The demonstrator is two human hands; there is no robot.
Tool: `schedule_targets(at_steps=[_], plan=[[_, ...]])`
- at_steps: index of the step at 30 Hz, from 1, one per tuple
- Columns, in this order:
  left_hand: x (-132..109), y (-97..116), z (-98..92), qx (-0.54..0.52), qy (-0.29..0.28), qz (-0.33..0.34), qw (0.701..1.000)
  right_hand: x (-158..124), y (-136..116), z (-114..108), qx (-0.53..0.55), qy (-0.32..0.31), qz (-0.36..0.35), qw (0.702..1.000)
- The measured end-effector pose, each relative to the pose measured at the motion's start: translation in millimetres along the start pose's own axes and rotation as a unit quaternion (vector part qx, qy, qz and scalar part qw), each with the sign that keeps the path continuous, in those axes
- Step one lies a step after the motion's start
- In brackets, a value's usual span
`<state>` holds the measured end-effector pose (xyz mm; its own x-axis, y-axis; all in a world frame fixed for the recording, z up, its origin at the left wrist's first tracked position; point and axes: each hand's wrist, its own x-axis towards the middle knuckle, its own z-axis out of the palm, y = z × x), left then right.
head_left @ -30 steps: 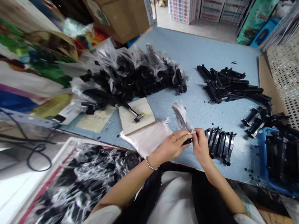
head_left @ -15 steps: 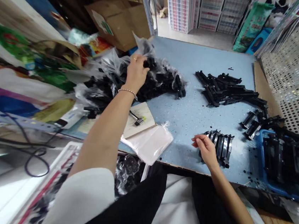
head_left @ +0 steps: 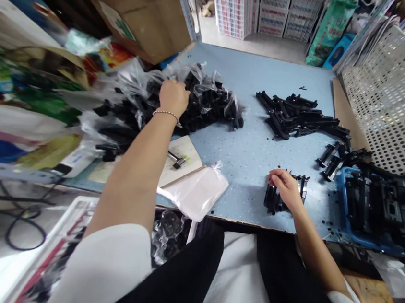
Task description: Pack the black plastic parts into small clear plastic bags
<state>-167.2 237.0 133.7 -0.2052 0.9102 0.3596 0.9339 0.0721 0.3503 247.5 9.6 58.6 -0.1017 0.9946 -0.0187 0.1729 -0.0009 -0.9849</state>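
My left hand reaches into a heap of black plastic parts in clear bags at the back left. Its fingers curl down; what they grip, if anything, is hidden. My right hand is held over a short row of slim black plastic parts near the front edge. Its fingers point left, loosely bent, the thumb close beside them, with nothing visible in them. Whether it touches the row I cannot tell. The hand covers the row's middle.
Loose black parts lie across the blue tabletop. At right stand a blue basket full of similar parts and a white perforated crate. Flat clear bags lie beside a pad with a small black-headed tool.
My right hand has moved from the left side of the row to over it. My left hand has sunk lower into the bagged heap. The whole view has shifted slightly.
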Motion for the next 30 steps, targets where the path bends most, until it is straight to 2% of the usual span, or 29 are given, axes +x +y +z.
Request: schedule_targets(at_steps=[4, 7, 9, 10, 11, 13, 14, 16, 18, 20, 21, 24, 26, 27, 28, 30], plan=[[-14.1, 18.7, -11.4, 0.015, -0.008, -0.003, 1.000, 3.5, 8.6, -16.2, -0.076, -0.011, -0.017, 0.997], [-53.7, 31.3, -28.3, 0.017, -0.012, 0.051, 0.998, 11.2, 6.9, -43.4, -0.235, -0.007, -0.068, 0.970], [-104.5, 37.0, -39.5, 0.026, -0.035, 0.108, 0.993, 14.3, 3.4, -58.1, -0.368, -0.029, -0.104, 0.924], [-136.9, 38.8, -43.6, 0.041, -0.067, 0.122, 0.989, 15.2, 2.1, -62.4, -0.429, -0.049, -0.121, 0.894], [-172.5, 39.9, -46.2, 0.067, -0.119, 0.111, 0.984, 16.0, 1.3, -64.3, -0.479, -0.074, -0.141, 0.863], [-244.6, 40.4, -45.9, 0.120, -0.266, 0.073, 0.954, 19.1, 1.8, -61.7, -0.547, -0.137, -0.193, 0.803], [-276.4, 39.8, -43.0, 0.130, -0.296, 0.072, 0.944, 22.2, 2.9, -57.8, -0.563, -0.173, -0.220, 0.778], [-321.5, 36.0, -33.3, 0.125, -0.282, 0.078, 0.948, 31.9, 5.3, -47.5, -0.566, -0.247, -0.260, 0.742], [-337.6, 26.5, -21.5, 0.059, -0.240, 0.060, 0.967, 44.6, 6.6, -36.3, -0.553, -0.297, -0.273, 0.729], [-331.3, 10.9, -11.8, -0.055, -0.212, -0.015, 0.975, 55.2, 5.7, -25.0, -0.533, -0.303, -0.264, 0.745], [-324.1, 2.0, -8.5, -0.119, -0.208, -0.068, 0.968, 58.0, 4.5, -19.0, -0.514, -0.289, -0.251, 0.767], [-304.3, -20.2, -4.2, -0.287, -0.227, -0.204, 0.908, 51.2, 0.4, 5.1, -0.376, -0.242, -0.168, 0.878], [-298.8, -26.5, -3.6, -0.345, -0.248, -0.236, 0.874, 34.6, -0.1, 29.1, -0.210, -0.258, -0.078, 0.940], [-298.2, -27.3, -3.5, -0.354, -0.253, -0.241, 0.868, 24.0, 1.0, 43.4, -0.117, -0.282, -0.028, 0.952], [-298.7, -26.9, -3.5, -0.351, -0.252, -0.244, 0.868, 12.7, 3.2, 58.3, -0.026, -0.310, 0.024, 0.950], [-301.4, -24.8, -4.3, -0.327, -0.229, -0.240, 0.885, -8.9, 10.2, 86.5, 0.117, -0.360, 0.125, 0.917]])
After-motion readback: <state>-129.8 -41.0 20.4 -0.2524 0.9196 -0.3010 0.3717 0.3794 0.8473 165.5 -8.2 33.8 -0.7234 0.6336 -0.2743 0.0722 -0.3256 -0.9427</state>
